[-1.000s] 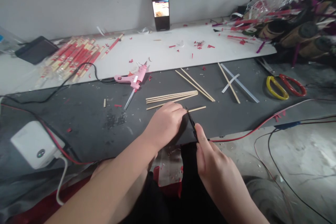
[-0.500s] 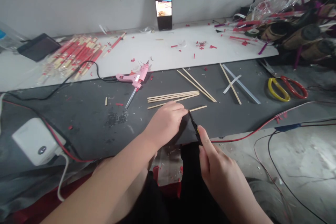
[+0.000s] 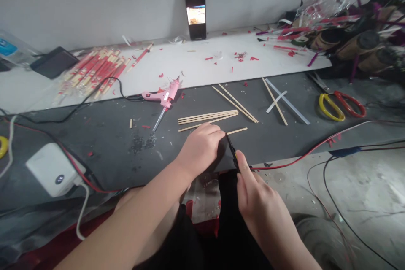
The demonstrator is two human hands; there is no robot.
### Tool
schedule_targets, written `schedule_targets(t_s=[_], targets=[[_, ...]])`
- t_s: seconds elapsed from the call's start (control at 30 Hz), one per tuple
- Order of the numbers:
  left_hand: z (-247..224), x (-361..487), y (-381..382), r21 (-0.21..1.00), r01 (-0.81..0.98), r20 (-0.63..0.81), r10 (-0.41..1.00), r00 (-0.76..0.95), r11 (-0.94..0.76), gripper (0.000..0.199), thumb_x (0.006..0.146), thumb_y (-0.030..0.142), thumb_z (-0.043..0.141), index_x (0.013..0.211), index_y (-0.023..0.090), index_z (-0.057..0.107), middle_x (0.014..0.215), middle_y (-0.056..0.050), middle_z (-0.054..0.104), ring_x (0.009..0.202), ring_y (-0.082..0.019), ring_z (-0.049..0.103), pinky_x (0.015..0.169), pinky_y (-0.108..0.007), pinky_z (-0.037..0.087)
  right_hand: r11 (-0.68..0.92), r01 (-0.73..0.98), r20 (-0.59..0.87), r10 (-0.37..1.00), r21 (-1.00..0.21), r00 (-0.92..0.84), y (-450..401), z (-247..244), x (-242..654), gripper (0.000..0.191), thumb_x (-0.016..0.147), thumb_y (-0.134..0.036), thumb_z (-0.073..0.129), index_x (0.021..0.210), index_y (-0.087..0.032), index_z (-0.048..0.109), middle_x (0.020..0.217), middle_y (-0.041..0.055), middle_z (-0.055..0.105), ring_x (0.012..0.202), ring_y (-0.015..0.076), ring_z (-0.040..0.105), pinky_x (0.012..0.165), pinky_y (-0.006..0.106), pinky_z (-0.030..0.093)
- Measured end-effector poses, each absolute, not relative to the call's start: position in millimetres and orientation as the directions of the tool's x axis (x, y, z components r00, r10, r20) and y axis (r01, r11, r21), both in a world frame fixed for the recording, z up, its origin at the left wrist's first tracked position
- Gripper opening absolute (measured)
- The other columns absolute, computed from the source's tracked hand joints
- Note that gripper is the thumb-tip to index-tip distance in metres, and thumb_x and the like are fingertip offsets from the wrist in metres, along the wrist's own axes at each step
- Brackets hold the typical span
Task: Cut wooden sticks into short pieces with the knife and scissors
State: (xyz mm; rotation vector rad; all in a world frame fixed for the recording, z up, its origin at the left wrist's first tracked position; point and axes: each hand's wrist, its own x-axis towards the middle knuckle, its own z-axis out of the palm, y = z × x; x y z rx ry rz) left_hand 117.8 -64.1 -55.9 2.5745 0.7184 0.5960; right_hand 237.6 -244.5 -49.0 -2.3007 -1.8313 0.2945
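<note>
Head view: both hands at work on the near edge of a grey mat (image 3: 104, 147).
Left hand (image 3: 201, 149): fingers curled and pressing down on a bamboo stick (image 3: 237, 131).
Right hand (image 3: 262, 206): thumb and fingers pinched closed on a black tool (image 3: 232, 152), its tip just beside the stick.
Stick: lying on the mat, free end poking out right of the left fingertips.
Nearby: loose sticks (image 3: 209, 116) just above the left hand, a pink glue gun (image 3: 166, 97) further left.
Beyond: scissors (image 3: 341, 105) on the mat, a white board (image 3: 196, 67) behind.
</note>
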Motion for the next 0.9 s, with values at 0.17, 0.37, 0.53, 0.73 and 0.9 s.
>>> schedule_targets(t_s=[0.17,0.37,0.53,0.73,0.9], targets=[[-59,117,-62,0.498,0.364,0.323,0.558,0.764,-0.787,0.029,0.095,0.000,0.050,0.094,0.016,0.074,0.101,-0.008,0.075,0.095,-0.022,0.065,0.090,-0.039,0.055,-0.223,0.945,-0.062,0.975,-0.240,0.215,-249,-49,237,0.067,0.094,-0.004,0.039,0.160,-0.010,0.030,0.083,0.0044,0.074,0.047,0.0168,0.066,0.044,0.027,0.052],[-59,116,-61,0.522,0.346,0.321,0.555,0.767,-0.779,0.027,0.097,0.003,0.050,0.094,0.015,0.074,0.102,-0.008,0.075,0.095,-0.022,0.065,0.089,-0.038,0.054,-0.214,0.942,-0.056,0.977,-0.260,0.206,-231,-46,242,0.058,0.099,-0.010,0.040,0.157,-0.010,0.036,0.081,0.0042,0.074,0.052,0.0195,0.070,0.045,0.029,0.052],[-59,118,-63,0.515,0.355,0.331,0.563,0.757,-0.780,0.027,0.097,0.004,0.050,0.091,0.016,0.073,0.099,-0.007,0.075,0.093,-0.021,0.065,0.088,-0.037,0.054,-0.190,0.946,-0.006,0.981,-0.263,0.196,-226,-50,246,0.056,0.102,-0.014,0.041,0.158,-0.012,0.036,0.089,0.0076,0.076,0.055,0.0198,0.071,0.046,0.028,0.051],[-62,119,-65,0.469,0.380,0.361,0.566,0.741,-0.797,0.028,0.093,0.000,0.050,0.090,0.016,0.074,0.098,-0.008,0.075,0.092,-0.022,0.065,0.087,-0.039,0.055,-0.235,0.923,-0.037,0.971,-0.305,0.235,-243,-49,238,0.060,0.099,-0.011,0.039,0.158,-0.014,0.034,0.092,0.0071,0.078,0.052,0.0193,0.070,0.045,0.029,0.052],[-62,119,-63,0.479,0.358,0.371,0.555,0.744,-0.801,0.028,0.093,0.000,0.050,0.090,0.016,0.074,0.097,-0.008,0.075,0.092,-0.022,0.065,0.086,-0.038,0.056,-0.238,0.924,-0.059,0.971,-0.299,0.231,-243,-49,237,0.062,0.098,-0.009,0.039,0.159,-0.012,0.033,0.089,0.0065,0.077,0.049,0.0202,0.068,0.042,0.031,0.052]])
